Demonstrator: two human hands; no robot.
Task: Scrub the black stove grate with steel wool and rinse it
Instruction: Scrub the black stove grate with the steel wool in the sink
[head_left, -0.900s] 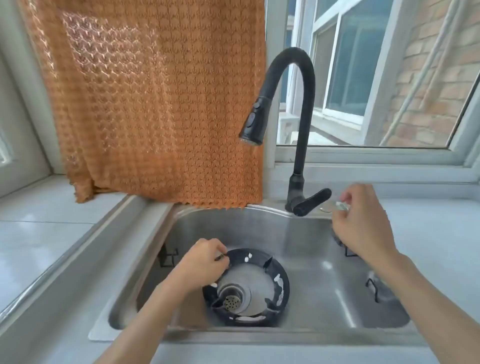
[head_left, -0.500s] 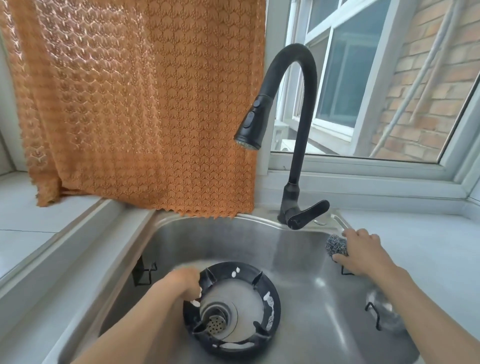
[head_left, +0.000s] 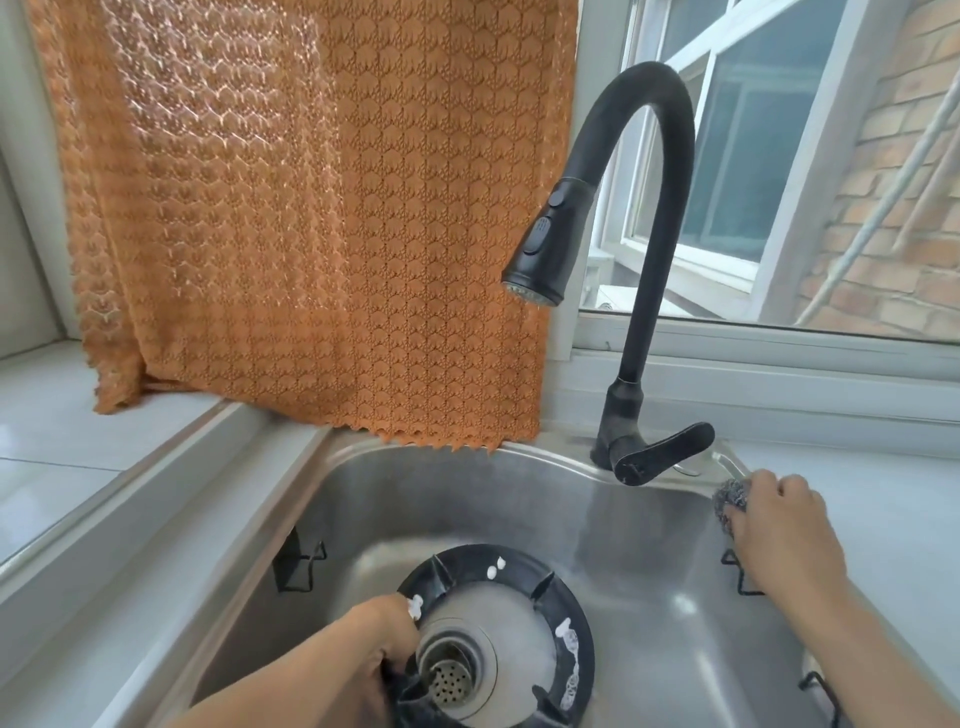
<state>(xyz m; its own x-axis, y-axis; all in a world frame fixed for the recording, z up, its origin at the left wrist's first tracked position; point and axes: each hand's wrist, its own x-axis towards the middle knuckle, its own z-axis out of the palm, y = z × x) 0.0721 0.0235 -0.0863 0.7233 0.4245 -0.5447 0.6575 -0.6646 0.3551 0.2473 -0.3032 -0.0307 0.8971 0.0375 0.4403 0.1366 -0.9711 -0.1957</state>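
Down in the sink (head_left: 649, 525), the left hand (head_left: 382, 642) grips the black stove grate (head_left: 571, 610) around the drain; beside the faucet (head_left: 644, 291), the right hand (head_left: 779, 525) holds steel wool (head_left: 727, 501).

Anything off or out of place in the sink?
Nothing broken. The grate lies flat over the drain with white foam blobs on its ring, unscrubbed. The faucet shows no water. The curtain hem overhangs the sink rim.

Grates: one black stove grate (head_left: 571, 618)
Steel wool (head_left: 727, 503): one
Hands: two
Faucets: one faucet (head_left: 644, 249)
Curtains: one curtain (head_left: 311, 218)
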